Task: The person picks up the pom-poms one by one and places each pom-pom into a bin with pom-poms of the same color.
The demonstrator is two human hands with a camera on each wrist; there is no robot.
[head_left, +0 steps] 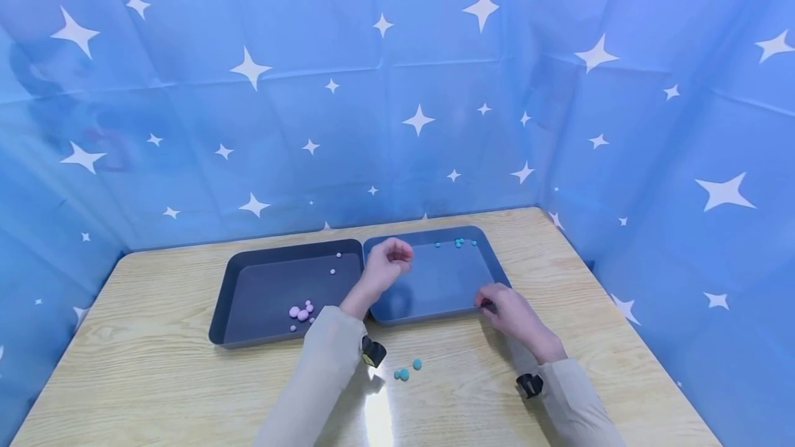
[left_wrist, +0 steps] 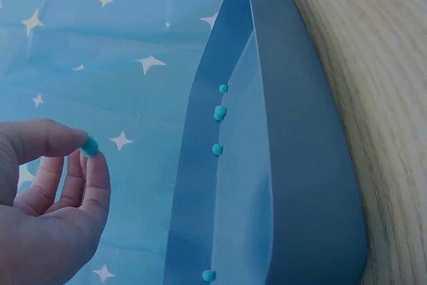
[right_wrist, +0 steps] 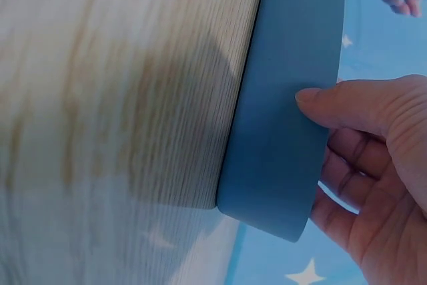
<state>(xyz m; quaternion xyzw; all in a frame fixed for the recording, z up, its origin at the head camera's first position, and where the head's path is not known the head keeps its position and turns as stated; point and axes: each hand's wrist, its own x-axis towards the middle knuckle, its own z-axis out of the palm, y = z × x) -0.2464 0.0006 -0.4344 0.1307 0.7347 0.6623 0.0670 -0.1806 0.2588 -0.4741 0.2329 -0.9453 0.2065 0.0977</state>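
Note:
Above the left part of the blue tray (head_left: 435,278), my left hand (head_left: 386,264) pinches a small teal ball (left_wrist: 90,146) between thumb and fingertip. My right hand (head_left: 508,310) grips the tray's near right rim, its thumb on the outer wall (right_wrist: 287,118) and the other fingers inside. Several small teal balls (head_left: 459,243) lie in the tray along its far side. On the table in front of it are three more teal balls, the largest (head_left: 404,374) close beside a smaller one.
A dark grey tray (head_left: 261,295) stands directly left of the blue one, with several pink balls (head_left: 302,315) of different sizes in it. Both trays sit on a wood-grain table (head_left: 155,364). Blue curtains with white stars (head_left: 422,119) hang behind and at both sides.

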